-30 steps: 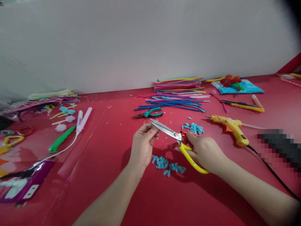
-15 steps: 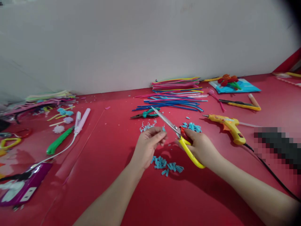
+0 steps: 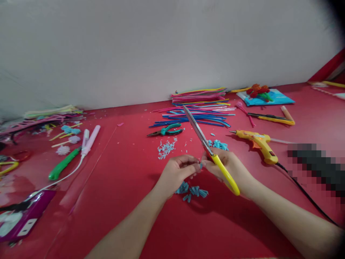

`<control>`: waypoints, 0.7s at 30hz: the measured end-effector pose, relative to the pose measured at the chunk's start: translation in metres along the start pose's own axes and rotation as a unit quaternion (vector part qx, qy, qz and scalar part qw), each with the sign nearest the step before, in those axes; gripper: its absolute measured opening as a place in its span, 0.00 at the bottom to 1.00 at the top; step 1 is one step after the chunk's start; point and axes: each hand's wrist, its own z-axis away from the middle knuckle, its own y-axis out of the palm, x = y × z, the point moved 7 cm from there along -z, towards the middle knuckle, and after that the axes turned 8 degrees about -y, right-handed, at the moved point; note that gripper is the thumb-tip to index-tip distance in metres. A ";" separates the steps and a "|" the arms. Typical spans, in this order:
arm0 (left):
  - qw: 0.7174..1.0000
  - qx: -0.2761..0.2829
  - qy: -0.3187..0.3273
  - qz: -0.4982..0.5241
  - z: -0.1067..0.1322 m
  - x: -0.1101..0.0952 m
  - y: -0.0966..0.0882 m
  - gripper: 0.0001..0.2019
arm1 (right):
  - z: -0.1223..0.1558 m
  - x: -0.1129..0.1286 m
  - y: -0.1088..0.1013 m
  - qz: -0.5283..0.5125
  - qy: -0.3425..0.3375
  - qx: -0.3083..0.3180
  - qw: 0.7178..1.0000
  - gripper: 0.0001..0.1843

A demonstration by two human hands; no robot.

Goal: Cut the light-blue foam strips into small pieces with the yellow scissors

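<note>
My left hand (image 3: 176, 172) pinches a short blue pipe-cleaner piece (image 3: 201, 165) between thumb and fingers. Against it rest the fingertips of my right hand (image 3: 231, 167), which also keeps hold of the scissors (image 3: 226, 174). Their yellow handle lies across that hand, and the blades, pressed together, point up and away to the left. Below the hands is a loose pile of cut blue pieces (image 3: 198, 191). A second blue pile (image 3: 219, 145) sits behind my right hand, partly covered by it. Tiny pale-blue trimmings (image 3: 165, 148) are scattered beyond my left hand.
Green-handled pliers (image 3: 167, 130) lie before bundles of coloured pipe cleaners (image 3: 194, 118) near the wall. To the right are a yellow glue gun (image 3: 258, 142) with its cord and a blue packet (image 3: 280, 98). A pink hair straightener (image 3: 90, 140), green-handled tool (image 3: 64, 163) and purple power strip (image 3: 32, 219) occupy the left.
Both hands have come together around the small blue piece. The scissors have closed and swung more upright in my right hand, and my left hand has moved right and nearer.
</note>
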 end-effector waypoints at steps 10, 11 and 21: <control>0.993 -0.096 0.062 0.038 0.000 -0.008 -0.020 0.05 | -0.002 0.004 -0.010 0.276 -0.062 -0.010 0.959 0.13; 0.987 -0.121 0.076 0.068 0.000 -0.009 -0.026 0.05 | -0.002 0.003 -0.011 0.324 -0.060 -0.011 0.944 0.14; 0.954 -0.189 0.140 0.188 0.003 -0.016 -0.051 0.03 | 0.002 -0.003 -0.003 0.527 -0.087 0.017 0.845 0.18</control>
